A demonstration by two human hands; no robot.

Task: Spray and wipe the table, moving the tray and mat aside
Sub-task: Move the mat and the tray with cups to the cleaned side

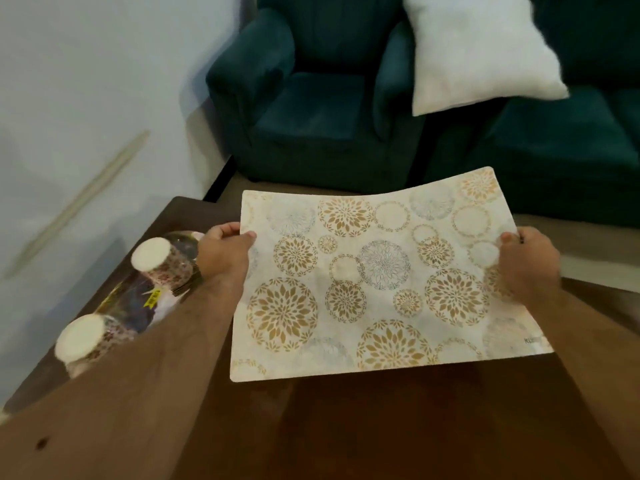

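Observation:
A cream mat (377,282) printed with gold and grey floral circles is held above the dark wooden table (398,427), bowed slightly in the middle. My left hand (227,249) pinches its left edge, thumb on top. At the mat's right edge my right hand (528,263) grips it the same way. A glossy tray (138,299) lies on the table's left side, carrying two upturned floral cups (161,261) (88,341); my left forearm covers part of it.
A teal armchair (304,98) stands beyond the table, and a teal sofa (561,143) with a white cushion (478,53) is at the right. A pale wall (86,98) runs along the left side. Floor shows between table and seats.

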